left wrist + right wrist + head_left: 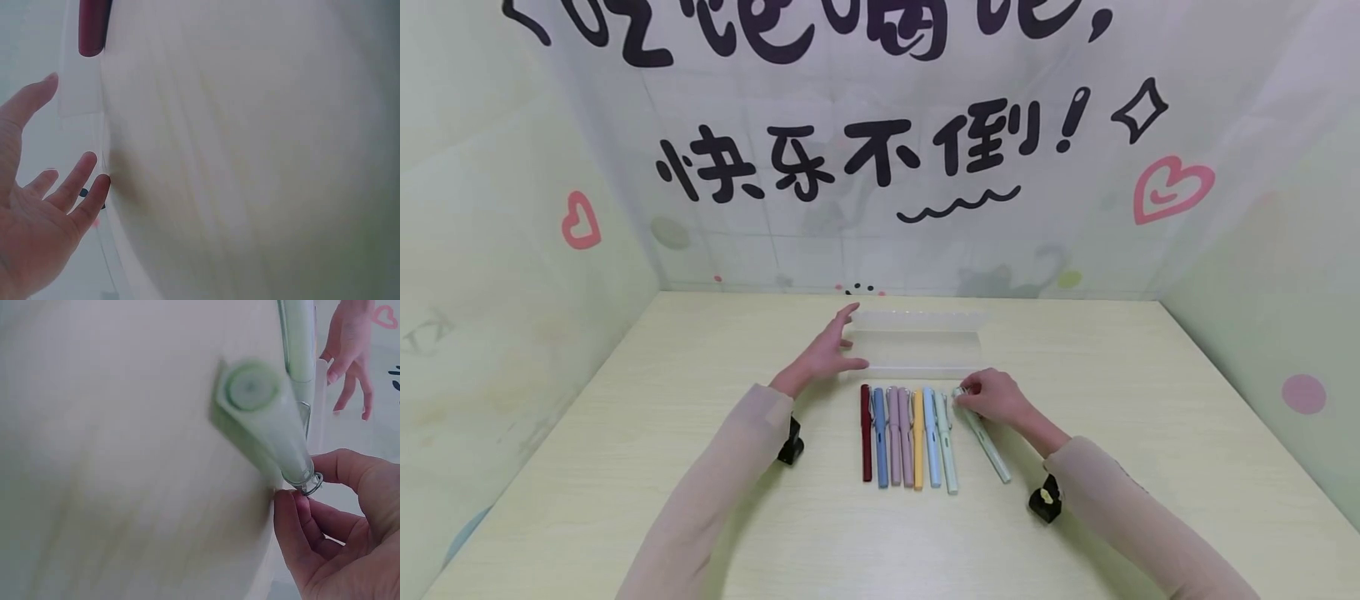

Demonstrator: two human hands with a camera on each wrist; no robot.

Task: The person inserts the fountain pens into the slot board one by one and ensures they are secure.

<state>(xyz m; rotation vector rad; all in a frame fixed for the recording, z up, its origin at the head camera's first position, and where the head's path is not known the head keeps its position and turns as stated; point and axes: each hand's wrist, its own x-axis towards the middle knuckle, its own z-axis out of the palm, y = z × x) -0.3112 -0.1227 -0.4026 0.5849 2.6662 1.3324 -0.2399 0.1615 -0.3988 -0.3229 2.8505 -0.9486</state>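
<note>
My right hand (996, 396) pinches a pale green pen (988, 442) by its clip end, between thumb and fingertips. The pen slants on the table, its other end toward me. In the right wrist view the pen (269, 431) points at the camera, with its wire clip at the fingertips. My left hand (826, 350) is at the left end of a clear plastic box (917, 350), fingers spread and thumb by the front corner. To the left of the held pen lies a row of pens, from dark red (867, 433) to yellow (918, 442) and another pale green one (947, 450).
The pens lie side by side on the pale wooden table (775, 533), just in front of the box. The row also has blue (881, 442), purple (895, 442) and light blue (932, 442) pens. A printed cloth wall (820, 250) stands behind the table.
</note>
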